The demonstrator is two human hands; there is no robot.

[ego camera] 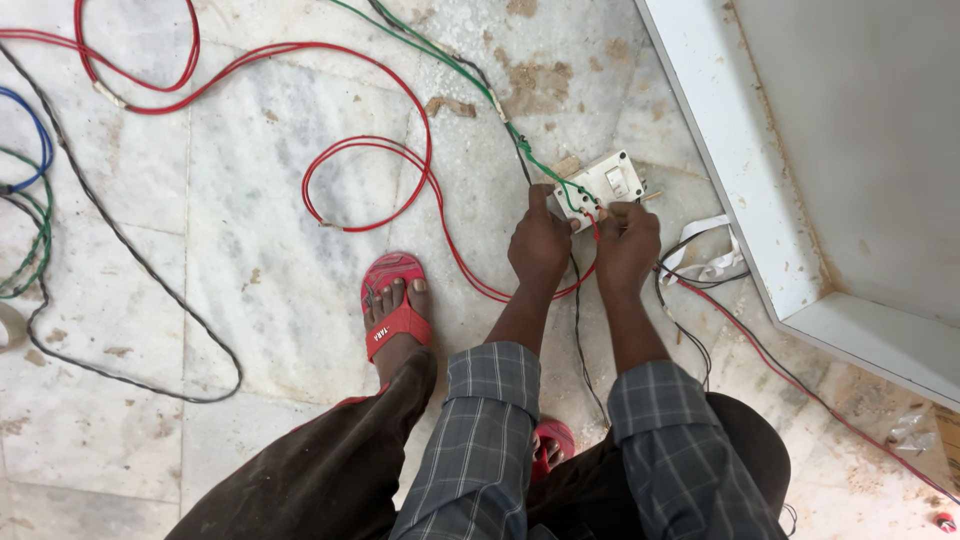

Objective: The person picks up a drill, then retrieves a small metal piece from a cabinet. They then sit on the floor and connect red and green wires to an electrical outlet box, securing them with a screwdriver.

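While I crouched, my left hand [540, 243] and right hand [628, 246] pinched green and red wires [590, 212] just below the white switch plate [603, 182] on the floor [250, 270].

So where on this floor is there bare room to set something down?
Bare marble lies between the red wire loop, the red sandal and the black cable. It is crowded around the switch plate, where both hands work among wires.

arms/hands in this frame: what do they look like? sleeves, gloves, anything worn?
Both hands are bare: no gloves, and no rings or watch visible on the left hand or the right hand. The forearms are uncovered. Each arm wears a grey plaid sleeve with fine light and dark check lines, rolled up to near the elbow, left sleeve and right sleeve.
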